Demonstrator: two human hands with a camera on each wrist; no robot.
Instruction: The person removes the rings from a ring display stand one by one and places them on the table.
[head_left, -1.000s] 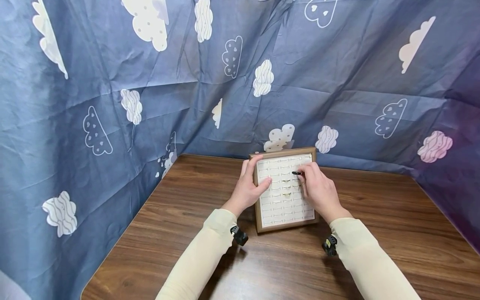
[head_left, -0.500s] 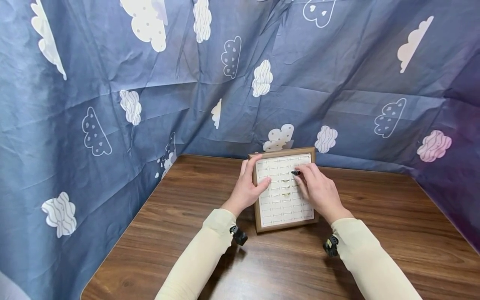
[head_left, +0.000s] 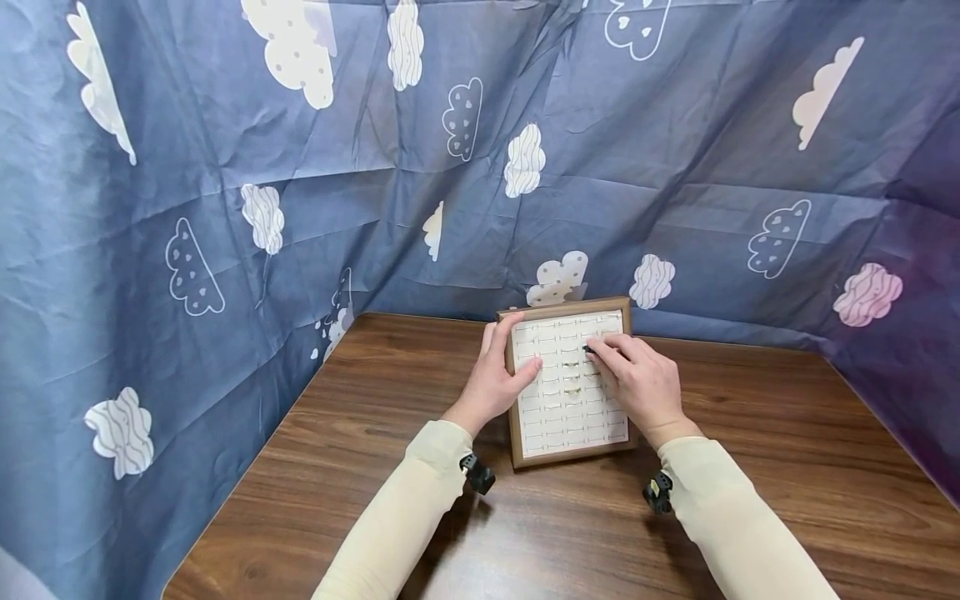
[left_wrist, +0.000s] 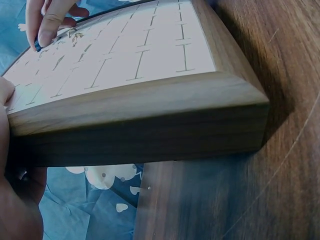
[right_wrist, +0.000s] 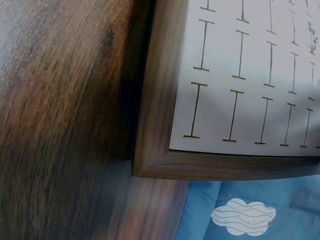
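A wood-framed ring display board [head_left: 555,425] leans upright on the table, its white face cut with rows of short slots. Along its left edge, my left hand [head_left: 497,375] grips the frame, thumb over the white face and fingers on the side and top corner. My right hand [head_left: 643,385] pinches a small black ring [head_left: 587,349] at a slot in the upper right part. In the left wrist view the ring [left_wrist: 38,46] shows dark between thumb and fingertip, right at the face; the fingers cover most of it. Several gold rings [head_left: 572,391] sit in the middle slots.
The brown wood-grain table [head_left: 375,400] spreads around the board. Behind it hangs a blue cloth [head_left: 337,167] with cloud prints, close to the board's top edge.
The right fingers have moved in closer over the black ring, so less of it shows now. My left hand and the board hold still.
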